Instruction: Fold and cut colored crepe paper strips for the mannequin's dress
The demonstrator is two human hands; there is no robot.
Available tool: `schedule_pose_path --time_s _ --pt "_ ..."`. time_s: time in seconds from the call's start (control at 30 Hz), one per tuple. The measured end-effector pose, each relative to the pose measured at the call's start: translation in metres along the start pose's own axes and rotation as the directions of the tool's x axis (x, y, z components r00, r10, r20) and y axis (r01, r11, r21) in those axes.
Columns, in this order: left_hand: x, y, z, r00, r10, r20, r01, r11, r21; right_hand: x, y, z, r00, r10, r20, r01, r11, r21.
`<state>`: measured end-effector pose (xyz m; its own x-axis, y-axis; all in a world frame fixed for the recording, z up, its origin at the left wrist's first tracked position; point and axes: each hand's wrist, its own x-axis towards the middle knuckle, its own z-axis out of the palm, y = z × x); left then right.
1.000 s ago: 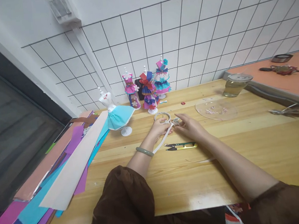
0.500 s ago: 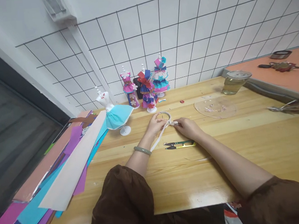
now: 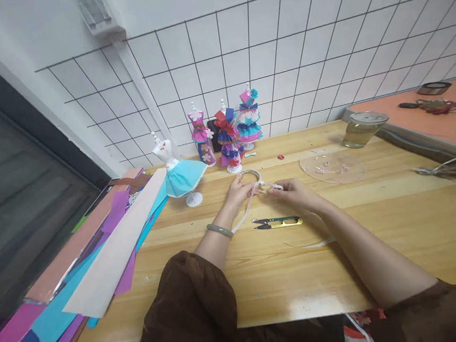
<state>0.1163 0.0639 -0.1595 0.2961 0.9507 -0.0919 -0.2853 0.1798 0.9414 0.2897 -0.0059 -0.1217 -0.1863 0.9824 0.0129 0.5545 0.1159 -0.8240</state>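
Observation:
My left hand grips a thin whitish ring by its near left side, just above the table. A narrow white ribbon runs from the ring down past my bangled left wrist. To the right, my right hand pinches another stretch of pale ribbon that leads off the ring's right side. Fingertips hide part of where ribbon and ring meet. Below the hands lie thread snips with yellow and dark green handles. A loose pale strip lies by my right forearm.
Crepe paper sheets cover the left side. A mini dress form in a turquoise skirt stands beside them, with several dressed forms behind. At right are a clear plate of beads, a lidded cup and an orange surface.
My right hand has drawn a little to the right, with ribbon stretched between it and the ring. The snips' handles now show fully. The whole view has shifted slightly.

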Motion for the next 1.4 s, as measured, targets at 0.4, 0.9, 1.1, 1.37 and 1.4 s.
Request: schedule_pose_path --time_s 0.4,0.9,1.1,1.37,1.4 --pt "-0.006 0.013 0.001 0.998 0.053 -0.025 -0.058 0.962 -0.268 0.009 0.007 -0.017 0.875 0.279 -0.396 0.127 0.657 0.743" --pt "-0.008 0.016 -0.002 0.992 0.102 -0.079 -0.122 0.941 -0.316 0.000 0.026 -0.053 0.875 0.202 -0.441 0.365 0.324 0.873" --pt "-0.009 0.011 0.001 0.983 0.183 -0.032 -0.186 0.975 -0.121 -0.009 0.006 -0.050 0.902 0.136 -0.410 0.311 0.453 0.835" --pt "-0.012 0.008 0.009 0.980 0.197 -0.026 -0.196 0.980 0.042 -0.032 0.004 -0.076 0.880 0.080 -0.467 0.394 0.424 0.815" --pt "-0.012 0.007 0.010 0.980 0.199 -0.018 -0.197 0.979 0.055 -0.031 0.003 -0.073 0.893 0.091 -0.441 0.356 0.455 0.816"
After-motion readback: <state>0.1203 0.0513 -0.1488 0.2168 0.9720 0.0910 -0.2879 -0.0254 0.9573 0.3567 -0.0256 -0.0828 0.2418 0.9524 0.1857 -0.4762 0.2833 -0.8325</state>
